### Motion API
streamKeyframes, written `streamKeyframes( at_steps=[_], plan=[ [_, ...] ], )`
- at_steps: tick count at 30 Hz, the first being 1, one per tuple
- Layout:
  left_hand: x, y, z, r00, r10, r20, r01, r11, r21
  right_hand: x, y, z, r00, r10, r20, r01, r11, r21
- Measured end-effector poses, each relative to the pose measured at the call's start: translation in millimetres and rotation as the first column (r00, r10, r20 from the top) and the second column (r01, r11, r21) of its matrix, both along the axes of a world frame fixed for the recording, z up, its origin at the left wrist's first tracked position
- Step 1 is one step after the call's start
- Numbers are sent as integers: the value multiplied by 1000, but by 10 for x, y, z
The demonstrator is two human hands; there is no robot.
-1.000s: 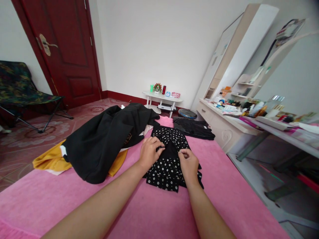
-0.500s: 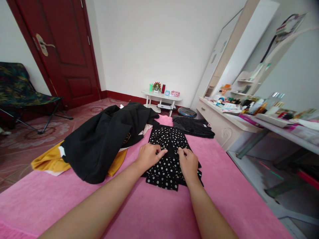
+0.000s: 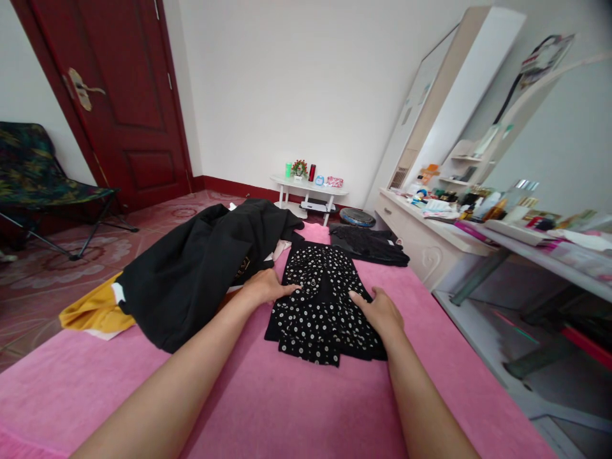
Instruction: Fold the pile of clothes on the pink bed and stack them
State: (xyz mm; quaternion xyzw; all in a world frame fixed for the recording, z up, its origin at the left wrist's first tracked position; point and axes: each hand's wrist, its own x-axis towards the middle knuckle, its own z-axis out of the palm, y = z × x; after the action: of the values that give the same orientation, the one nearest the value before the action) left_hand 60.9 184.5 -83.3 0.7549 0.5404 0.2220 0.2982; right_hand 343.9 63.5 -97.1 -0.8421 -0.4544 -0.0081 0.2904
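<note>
A black garment with white dots (image 3: 320, 319) lies folded and nearly flat on the pink bed cover (image 3: 268, 408); its exact kind is hidden by the folds. At its left edge is my left hand (image 3: 262, 287), thumb stretched over the cloth and apart from the fingers, which are partly hidden. My right hand (image 3: 385, 313) rests at the right edge, with thumb and fingers spread. Neither hand visibly grips the cloth. Just left of my left hand, a black sweatshirt-like top (image 3: 191, 274) lies in a loose heap over a yellow garment (image 3: 93, 307).
Beyond the dotted garment lies a folded dark garment (image 3: 368, 244). A dressing table (image 3: 411, 223) crowded with bottles borders the bed's right side. A small white table (image 3: 310, 185) stands by the far wall, and a camouflage folding chair (image 3: 43, 172) at left.
My hands have moved apart, from the middle of the dotted garment out to its two side edges. My fingers have opened from a pinch, and the cloth lies flatter and wider.
</note>
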Motion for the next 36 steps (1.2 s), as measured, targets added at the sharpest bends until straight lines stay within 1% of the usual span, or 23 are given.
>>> streamKeyframes(
  at_steps=[2,4,6,8,10,12,14,17,18,19,20,21,23,24,25,26,27,28,30,31,33,34,36],
  plan=[
    [45,-48,14,994,-67,-89,70,997,26,8,11,-21,998,56,-17,-56,997,44],
    [133,-136,47,985,-119,-123,133,985,114,-6,22,-23,981,158,-109,-150,986,74],
    [263,-280,105,988,-122,-93,140,963,230,-46,32,7,949,215,-229,-200,976,86],
    [415,-478,177,989,-145,-31,147,936,320,-110,43,72,930,222,-294,-197,974,112],
    [556,-707,244,966,-255,47,220,902,372,-182,52,163,922,243,-300,-199,965,169],
    [657,-928,291,905,-411,111,340,855,392,-242,57,261,907,283,-312,-231,953,196],
    [719,-1100,310,820,-554,147,466,794,391,-274,62,344,887,318,-334,-274,946,171],
    [771,-1196,272,681,-705,197,607,694,388,-282,95,414,847,396,-354,-382,917,114],
    [782,-1174,240,641,-729,239,630,678,379,-279,119,423,830,418,-369,-412,906,98],
    [788,-1123,197,616,-728,300,632,685,362,-275,149,428,815,431,-388,-434,897,84],
    [785,-1044,145,615,-695,372,609,719,336,-272,183,429,806,428,-409,-439,895,73],
    [771,-939,86,639,-631,440,556,774,302,-269,219,429,799,419,-431,-435,898,67],
    [701,-674,-42,745,-427,513,354,904,240,-262,287,431,792,390,-470,-417,907,52],
    [648,-529,-106,803,-309,510,222,949,226,-256,314,437,793,372,-483,-408,912,33],
    [589,-386,-166,850,-196,489,93,970,226,-247,335,449,799,348,-490,-398,917,3],
    [531,-256,-221,879,-91,469,-20,974,226,-232,350,469,815,324,-480,-388,921,-37],
    [480,-146,-270,890,-7,457,-108,969,224,-212,360,501,842,304,-446,-377,922,-83],
    [442,-63,-312,891,48,451,-162,963,217,-185,368,546,879,290,-378,-360,924,-130],
    [414,19,-377,889,66,454,-175,964,201,-108,394,683,949,285,-135,-308,929,-205],
    [422,23,-400,890,44,454,-149,968,200,-56,419,775,958,287,21,-275,934,-228],
    [467,-14,-424,897,-11,442,-88,975,204,76,511,999,907,286,309,-219,947,-236],
    [493,-41,-427,902,-27,432,-68,976,205,157,583,1126,864,284,415,-205,952,-226],
    [533,-85,-419,913,-31,408,-56,978,201,353,778,1385,788,270,554,-194,962,-192]
  ],
)
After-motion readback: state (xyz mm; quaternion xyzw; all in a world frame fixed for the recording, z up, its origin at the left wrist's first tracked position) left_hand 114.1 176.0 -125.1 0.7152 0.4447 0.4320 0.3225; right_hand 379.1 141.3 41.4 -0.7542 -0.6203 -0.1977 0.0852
